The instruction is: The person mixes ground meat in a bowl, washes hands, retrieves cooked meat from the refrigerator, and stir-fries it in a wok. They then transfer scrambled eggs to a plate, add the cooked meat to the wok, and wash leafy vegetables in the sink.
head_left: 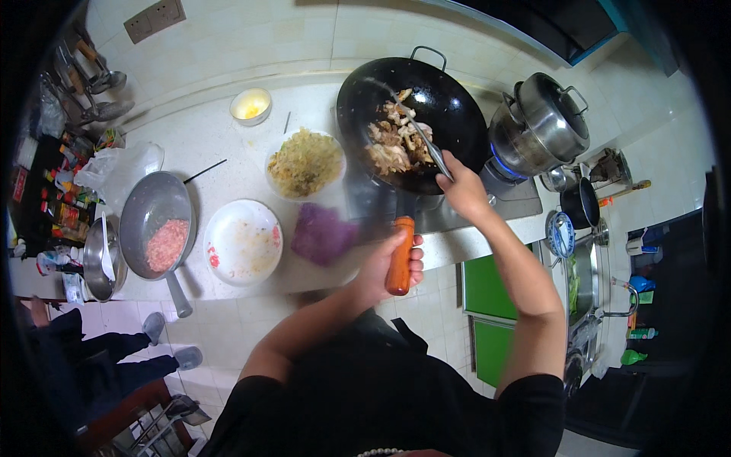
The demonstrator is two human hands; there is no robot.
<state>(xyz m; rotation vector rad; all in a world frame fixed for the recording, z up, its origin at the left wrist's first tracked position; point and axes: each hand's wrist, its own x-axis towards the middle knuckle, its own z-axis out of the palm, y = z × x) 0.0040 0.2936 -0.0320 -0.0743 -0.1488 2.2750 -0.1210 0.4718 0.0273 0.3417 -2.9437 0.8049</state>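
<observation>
My left hand (380,265) is wrapped around the orange wooden handle (401,257) of a large black wok (462,114). Cooked pieces of what looks like meat (400,137) lie on the wok's left side. My right hand (467,191) grips a long metal cooking utensil (427,140), which reaches across the food to the far left wall of the wok. The utensil's head is blurred, so its exact kind is unclear. Left of the wok sits a plate heaped with chopped yellow-green vegetables (305,163). A purple cloth (322,234) lies on the counter near my left hand.
A lidded steel pot (539,125) stands over a blue flame at right. Leftward are a stained white plate (244,243), a grey pan (134,200) holding minced meat (167,245), and a small bowl (251,107). Another person's legs (137,351) show at lower left; a sink (585,280) is far right.
</observation>
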